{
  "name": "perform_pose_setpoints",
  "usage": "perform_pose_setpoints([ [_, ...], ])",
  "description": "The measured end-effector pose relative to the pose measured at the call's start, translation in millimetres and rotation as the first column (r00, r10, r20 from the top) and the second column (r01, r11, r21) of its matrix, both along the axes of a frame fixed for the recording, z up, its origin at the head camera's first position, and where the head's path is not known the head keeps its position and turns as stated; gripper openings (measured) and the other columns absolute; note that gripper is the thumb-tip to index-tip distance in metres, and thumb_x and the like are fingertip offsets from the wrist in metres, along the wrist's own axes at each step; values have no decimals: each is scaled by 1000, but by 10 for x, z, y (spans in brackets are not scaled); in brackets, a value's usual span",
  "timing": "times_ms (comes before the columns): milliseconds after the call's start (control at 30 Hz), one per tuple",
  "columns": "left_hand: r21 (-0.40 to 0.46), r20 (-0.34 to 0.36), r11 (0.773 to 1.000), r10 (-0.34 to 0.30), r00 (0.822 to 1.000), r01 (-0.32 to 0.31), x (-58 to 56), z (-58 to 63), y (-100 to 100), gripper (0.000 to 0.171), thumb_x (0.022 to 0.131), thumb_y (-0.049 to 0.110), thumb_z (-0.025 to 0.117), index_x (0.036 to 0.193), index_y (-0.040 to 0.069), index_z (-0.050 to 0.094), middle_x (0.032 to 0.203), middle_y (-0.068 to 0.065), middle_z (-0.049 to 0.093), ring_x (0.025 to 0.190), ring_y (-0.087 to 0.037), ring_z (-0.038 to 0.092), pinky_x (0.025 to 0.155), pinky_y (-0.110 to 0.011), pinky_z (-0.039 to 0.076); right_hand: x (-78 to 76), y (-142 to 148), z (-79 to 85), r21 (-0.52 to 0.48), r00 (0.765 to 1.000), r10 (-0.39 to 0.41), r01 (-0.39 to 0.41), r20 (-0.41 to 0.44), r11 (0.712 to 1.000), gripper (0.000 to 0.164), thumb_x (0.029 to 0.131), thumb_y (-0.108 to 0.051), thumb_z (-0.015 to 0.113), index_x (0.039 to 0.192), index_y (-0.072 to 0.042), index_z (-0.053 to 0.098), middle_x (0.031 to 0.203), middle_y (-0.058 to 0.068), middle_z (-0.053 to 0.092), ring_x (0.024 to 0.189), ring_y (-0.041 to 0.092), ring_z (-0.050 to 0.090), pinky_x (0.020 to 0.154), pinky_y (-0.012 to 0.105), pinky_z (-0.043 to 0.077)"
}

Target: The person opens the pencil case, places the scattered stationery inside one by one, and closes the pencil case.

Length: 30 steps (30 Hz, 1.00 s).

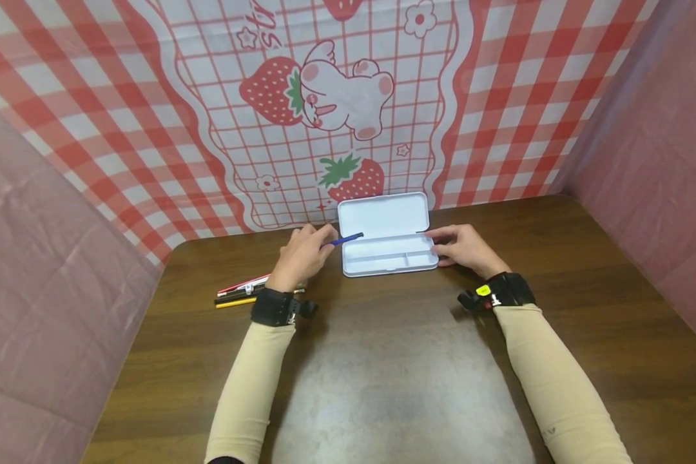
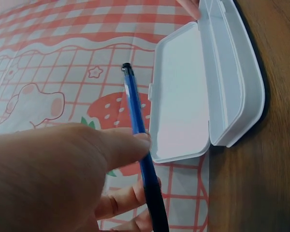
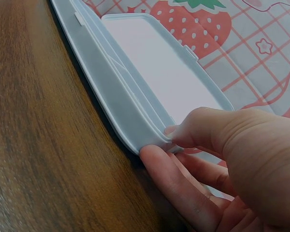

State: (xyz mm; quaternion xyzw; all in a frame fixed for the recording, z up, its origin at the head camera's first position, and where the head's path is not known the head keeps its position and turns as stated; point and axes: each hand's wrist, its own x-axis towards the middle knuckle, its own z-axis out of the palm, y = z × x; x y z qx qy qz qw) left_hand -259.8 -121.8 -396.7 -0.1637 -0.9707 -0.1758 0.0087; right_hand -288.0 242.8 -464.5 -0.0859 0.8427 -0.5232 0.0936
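Between thumb and fingers my left hand pinches a blue pen. In the left wrist view the pen stands up past the thumb, its dark end on top and its black grip part below. In the head view its tip is over the left end of a white pencil case. The case lies on the table with its lid raised against the backdrop. My right hand holds the case's right end, thumb at the rim and fingers on the outside. Low dividers split the case inside.
Several pens and pencils lie together on the brown table, left of the case and partly behind my left wrist. A red-and-white strawberry cloth hangs at the table's back edge. Pink cloth hangs at both sides.
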Motion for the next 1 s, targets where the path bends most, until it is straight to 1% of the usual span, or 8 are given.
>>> perform_pose_setpoints([
  [167,-16,43,999,30,999,-29,-42,-47,104,24,102,28,55,125,27,60,122,-11,56,116,-35,49,89,-67,44,5,-11,6,0,1000,-5,5,6,1000,40,91,-8,70,131,-5,65,126,24,59,77,20,65,63,25,62],
  [300,-38,66,998,45,997,-43,-70,-89,188,24,102,27,55,125,27,60,123,-11,56,116,-35,48,91,-67,42,20,-23,27,-7,1000,-8,9,15,1000,40,91,-7,70,131,-5,65,126,25,59,76,20,65,62,25,62],
  [533,-55,53,996,72,996,-69,-121,-141,336,22,101,28,55,122,29,59,123,-12,54,117,-36,47,93,-67,41,26,-33,52,5,1000,0,0,10,1000,41,92,-8,70,132,-5,65,129,26,58,76,21,65,62,25,62],
  [633,-76,51,994,82,995,-78,-127,-159,418,21,101,29,55,122,30,59,123,-12,54,116,-35,46,94,-67,41,18,-29,44,12,1000,-3,3,14,1000,40,92,-7,69,132,-5,65,128,25,58,76,21,65,63,24,62],
  [833,-125,39,989,86,996,-81,-148,-221,538,21,101,32,54,121,32,60,122,-11,55,114,-32,47,94,-65,42,10,-28,50,14,1000,-7,6,20,1000,40,92,-7,69,132,-5,65,128,25,58,77,22,65,63,25,62],
  [1000,-129,42,988,87,995,-80,-155,-241,628,21,101,31,55,122,32,60,126,-13,55,115,-33,47,95,-65,42,15,-29,53,27,1000,-1,0,17,1000,41,92,-8,69,133,-4,64,129,26,57,77,21,65,64,25,62],
])
